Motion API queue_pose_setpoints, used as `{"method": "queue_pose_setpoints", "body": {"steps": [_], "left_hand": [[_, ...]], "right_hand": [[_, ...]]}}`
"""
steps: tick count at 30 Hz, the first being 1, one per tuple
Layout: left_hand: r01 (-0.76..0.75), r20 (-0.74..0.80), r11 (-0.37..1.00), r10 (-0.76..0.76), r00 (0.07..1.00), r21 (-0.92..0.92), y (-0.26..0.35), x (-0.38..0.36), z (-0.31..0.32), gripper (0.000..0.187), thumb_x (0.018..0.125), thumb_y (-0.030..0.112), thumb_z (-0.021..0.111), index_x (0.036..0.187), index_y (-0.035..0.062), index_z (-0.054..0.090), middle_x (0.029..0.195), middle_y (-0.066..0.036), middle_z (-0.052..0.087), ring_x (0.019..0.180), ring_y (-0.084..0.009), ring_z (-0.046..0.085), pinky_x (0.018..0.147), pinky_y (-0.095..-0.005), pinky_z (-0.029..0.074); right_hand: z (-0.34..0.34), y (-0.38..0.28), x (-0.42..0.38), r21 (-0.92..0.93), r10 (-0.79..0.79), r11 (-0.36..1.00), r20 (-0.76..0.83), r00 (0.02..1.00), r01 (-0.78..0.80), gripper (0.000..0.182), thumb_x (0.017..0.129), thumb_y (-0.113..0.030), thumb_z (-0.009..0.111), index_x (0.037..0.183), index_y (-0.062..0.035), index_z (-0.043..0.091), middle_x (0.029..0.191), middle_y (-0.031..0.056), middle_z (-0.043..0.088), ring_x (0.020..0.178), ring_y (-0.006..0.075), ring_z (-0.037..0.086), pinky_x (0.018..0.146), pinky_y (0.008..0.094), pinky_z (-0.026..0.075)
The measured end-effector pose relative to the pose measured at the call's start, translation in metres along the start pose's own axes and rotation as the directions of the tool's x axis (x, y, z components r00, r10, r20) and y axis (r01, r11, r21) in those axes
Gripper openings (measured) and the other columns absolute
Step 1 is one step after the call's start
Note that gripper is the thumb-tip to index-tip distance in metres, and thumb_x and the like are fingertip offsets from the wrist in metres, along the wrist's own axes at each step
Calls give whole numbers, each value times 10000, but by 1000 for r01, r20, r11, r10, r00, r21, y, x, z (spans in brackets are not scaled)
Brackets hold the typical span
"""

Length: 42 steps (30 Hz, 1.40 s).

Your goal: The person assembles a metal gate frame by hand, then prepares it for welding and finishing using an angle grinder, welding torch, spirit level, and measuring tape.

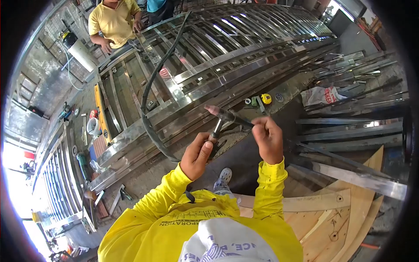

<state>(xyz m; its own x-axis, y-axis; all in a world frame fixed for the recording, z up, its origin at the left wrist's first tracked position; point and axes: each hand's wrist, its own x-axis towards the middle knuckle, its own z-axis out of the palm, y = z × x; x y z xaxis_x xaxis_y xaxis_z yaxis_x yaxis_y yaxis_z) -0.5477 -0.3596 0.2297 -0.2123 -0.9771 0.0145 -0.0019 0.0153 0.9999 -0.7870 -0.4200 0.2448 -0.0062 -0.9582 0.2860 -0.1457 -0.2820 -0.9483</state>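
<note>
My left hand (196, 156) is wrapped around the handle of a TIG welding torch (217, 126). The torch's pinkish nozzle (211, 109) points up and left, and its long black back cap (241, 121) extends to the right. My right hand (267, 139) is closed at the far end of that cap, with fingers pinched on it. A thick black cable (146, 94) curves over the metal frame and drops behind my left hand. In front of both hands lies a large frame of shiny metal tubes (192, 83).
A yellow tape measure (266, 98) rests on the bench beyond my right hand. A yellow spirit level (102, 114) and an angle grinder (82, 165) are at left. Metal bars (349, 129) and plywood (323, 218) occupy the right. A person in a yellow shirt (112, 24) stands across the frame.
</note>
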Motion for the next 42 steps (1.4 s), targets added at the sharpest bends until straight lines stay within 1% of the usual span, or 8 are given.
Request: {"method": "queue_pose_setpoints", "body": {"steps": [6,10,15,20,30,34,38,42], "left_hand": [[-17,-210,1000,15,978,-7,-2,36,48,316,1031,311,429,1144,30,516,816,15,465,702,-62,423,660,-203,375],[6,-272,1000,-13,962,-27,17,45,59,313,1030,301,422,1143,24,516,833,0,494,699,-62,459,613,-230,413],[-4,-299,1000,9,954,17,14,53,53,318,1029,308,425,1152,28,514,807,14,481,676,-54,438,595,-224,399],[11,-260,999,-24,965,-53,5,65,39,353,1031,354,417,1170,39,492,837,-20,508,643,-83,511,580,-224,445],[21,-274,929,-131,953,-370,-19,84,19,347,1037,355,390,1166,53,503,756,-24,527,544,-93,523,501,-233,441],[112,-261,814,-308,915,-570,-42,96,23,323,1035,353,394,1119,68,520,718,-24,513,499,-92,500,453,-242,423],[151,-256,739,-407,877,-656,-65,120,30,321,1018,377,419,1106,86,521,700,-36,525,486,-116,512,437,-261,435],[154,-197,575,-501,843,-803,-87,152,30,332,1008,366,426,1174,100,533,710,-55,546,476,-143,511,426,-290,430]], "right_hand": [[-34,0,55,-176,-416,885,116,902,430,189,917,-135,609,816,22,639,696,73,615,595,172,566,567,283,442],[-41,7,74,-4,54,998,365,930,-57,309,957,-226,570,754,0,626,628,23,573,593,88,513,552,263,409],[-25,-3,94,78,-163,986,307,938,146,285,926,-253,627,795,0,620,661,1,562,631,54,478,555,253,389],[-34,-10,122,-119,162,986,547,821,-115,227,894,-226,665,896,-4,617,707,-9,562,617,50,462,578,228,385],[19,-8,147,-278,142,960,486,862,-2,291,896,-261,660,795,10,624,638,-6,570,652,52,520,610,240,436],[39,8,156,-367,-94,884,465,880,289,234,879,-224,680,865,8,652,738,72,669,687,108,605,613,261,451],[44,47,189,-658,324,751,449,833,63,241,860,-228,702,888,9,663,750,91,671,660,135,609,620,282,470],[60,75,221,-515,195,837,593,781,183,212,837,-201,700,900,-7,644,731,71,663,649,142,612,636,303,480]]}}
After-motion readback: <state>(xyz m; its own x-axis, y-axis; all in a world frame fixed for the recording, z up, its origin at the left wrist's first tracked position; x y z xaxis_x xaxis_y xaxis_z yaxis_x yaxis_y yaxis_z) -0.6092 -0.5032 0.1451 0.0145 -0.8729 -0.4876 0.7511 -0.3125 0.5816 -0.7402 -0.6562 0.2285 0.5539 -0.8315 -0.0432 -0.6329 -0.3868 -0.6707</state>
